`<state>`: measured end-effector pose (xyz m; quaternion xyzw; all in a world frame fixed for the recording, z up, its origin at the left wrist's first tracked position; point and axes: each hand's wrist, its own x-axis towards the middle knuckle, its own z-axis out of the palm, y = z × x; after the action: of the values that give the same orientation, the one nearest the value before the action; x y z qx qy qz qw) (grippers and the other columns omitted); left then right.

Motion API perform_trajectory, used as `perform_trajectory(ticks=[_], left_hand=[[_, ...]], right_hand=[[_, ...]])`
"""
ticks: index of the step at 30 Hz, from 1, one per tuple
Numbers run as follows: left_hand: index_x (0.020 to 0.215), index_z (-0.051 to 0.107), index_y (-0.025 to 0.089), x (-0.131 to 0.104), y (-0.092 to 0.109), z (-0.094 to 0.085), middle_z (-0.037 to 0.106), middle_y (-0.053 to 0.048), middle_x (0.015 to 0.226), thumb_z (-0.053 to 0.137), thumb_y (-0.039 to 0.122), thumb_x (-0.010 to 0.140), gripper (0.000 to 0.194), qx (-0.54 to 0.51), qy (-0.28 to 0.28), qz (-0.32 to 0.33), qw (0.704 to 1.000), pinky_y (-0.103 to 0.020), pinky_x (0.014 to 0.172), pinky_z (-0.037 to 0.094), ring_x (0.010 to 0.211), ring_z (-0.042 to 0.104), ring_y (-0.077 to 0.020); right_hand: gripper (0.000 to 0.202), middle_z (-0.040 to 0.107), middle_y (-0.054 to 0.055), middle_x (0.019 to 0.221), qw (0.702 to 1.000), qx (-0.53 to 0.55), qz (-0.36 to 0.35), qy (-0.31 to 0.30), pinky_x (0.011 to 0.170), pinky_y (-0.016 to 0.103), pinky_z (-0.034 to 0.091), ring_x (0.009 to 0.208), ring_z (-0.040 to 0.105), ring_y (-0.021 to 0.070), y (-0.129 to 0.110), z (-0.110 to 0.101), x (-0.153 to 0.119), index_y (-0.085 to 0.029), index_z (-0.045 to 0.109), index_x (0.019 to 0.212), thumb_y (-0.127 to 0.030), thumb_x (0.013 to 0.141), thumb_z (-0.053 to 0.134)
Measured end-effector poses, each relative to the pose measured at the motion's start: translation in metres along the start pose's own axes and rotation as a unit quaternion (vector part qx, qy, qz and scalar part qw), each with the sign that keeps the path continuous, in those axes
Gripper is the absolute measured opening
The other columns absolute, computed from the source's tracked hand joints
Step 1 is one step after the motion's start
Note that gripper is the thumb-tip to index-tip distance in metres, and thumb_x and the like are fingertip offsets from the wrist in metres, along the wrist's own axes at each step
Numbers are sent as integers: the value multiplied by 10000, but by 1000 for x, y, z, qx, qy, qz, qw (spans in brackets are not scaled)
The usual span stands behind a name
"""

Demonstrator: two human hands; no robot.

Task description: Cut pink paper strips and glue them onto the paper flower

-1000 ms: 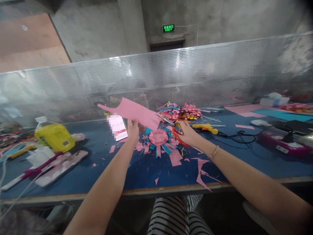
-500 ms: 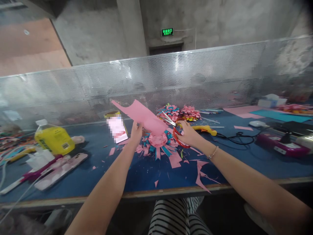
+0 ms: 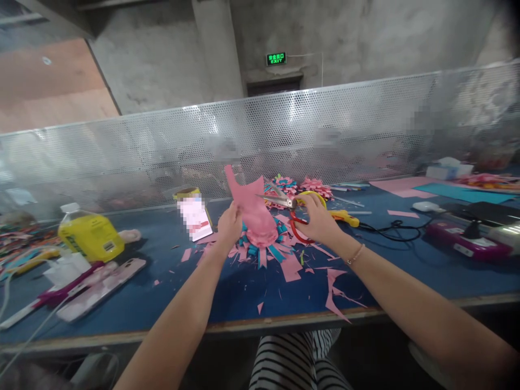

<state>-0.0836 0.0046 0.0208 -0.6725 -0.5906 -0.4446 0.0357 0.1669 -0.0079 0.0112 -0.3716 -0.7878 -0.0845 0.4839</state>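
The left hand grips the paper upright above the rosette on the bench, seemingly to present it to the parted scissors gripped by the right hand, though blade contact is hard to tell.

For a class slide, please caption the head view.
Left hand holding pink paper, right hand holding open scissors, over blue table.

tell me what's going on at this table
A person's left hand holds up a cut pink paper sheet. The right hand grips metal scissors with red and yellow handles, blades parted by the sheet's edge. A ruffled pink-and-blue rosette sits on the blue tabletop, among flat pink paper scraps.
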Motion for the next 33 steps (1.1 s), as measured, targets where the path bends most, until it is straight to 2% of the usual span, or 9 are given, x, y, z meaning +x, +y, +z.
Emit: perform_trajectory(ticks=[4,6,11,16,22,26,33], left_hand=[[901,546,155,1,7,-10,597,-79,882,296,245,812,281,-52,49,57,996,-299,733,400,836,535,-190],[867,548,147,2,11,-16,598,-61,825,276,266,824,300,-74,49,60,994,-273,692,399,779,525,-170],[740,537,139,6,17,-19,584,-29,717,290,401,830,371,-71,-61,46,995,-244,625,379,686,495,-152],[670,515,144,10,10,-14,554,-21,686,307,421,811,374,-59,-138,62,987,-248,607,353,656,469,-148],[680,536,145,10,9,-18,519,0,642,318,452,799,396,-58,-197,67,976,-246,594,340,630,438,-137],[673,528,146,7,12,-15,480,11,614,313,463,800,403,-62,-241,71,966,-244,570,321,603,411,-126],[608,457,163,3,12,-6,427,19,580,315,465,797,383,-66,-261,81,960,-237,527,284,564,359,-111]], right_hand=[[513,456,136,1089,999,6,-44,27,884,434,386,1080,413,271,-1,-15,3,-163,379,1152,-259,679,554],[495,457,130,1100,999,11,-47,21,890,422,388,1078,415,260,1,-19,4,-166,379,1153,-249,693,540],[408,505,105,1064,999,36,-22,-10,872,412,401,1019,465,241,9,-17,7,-190,417,1106,-271,722,528],[333,564,91,1006,994,89,39,-59,855,399,412,949,519,224,22,-14,8,-184,478,1030,-329,735,532],[394,569,82,1052,955,209,131,-163,859,360,423,958,545,199,32,-14,6,-180,502,1039,-392,713,563],[388,569,77,1049,940,246,129,-198,814,352,451,926,558,193,34,-8,5,-186,509,1046,-401,726,551],[291,592,70,1009,937,255,112,-209,756,347,476,886,569,186,41,3,3,-190,538,1002,-348,759,512]])
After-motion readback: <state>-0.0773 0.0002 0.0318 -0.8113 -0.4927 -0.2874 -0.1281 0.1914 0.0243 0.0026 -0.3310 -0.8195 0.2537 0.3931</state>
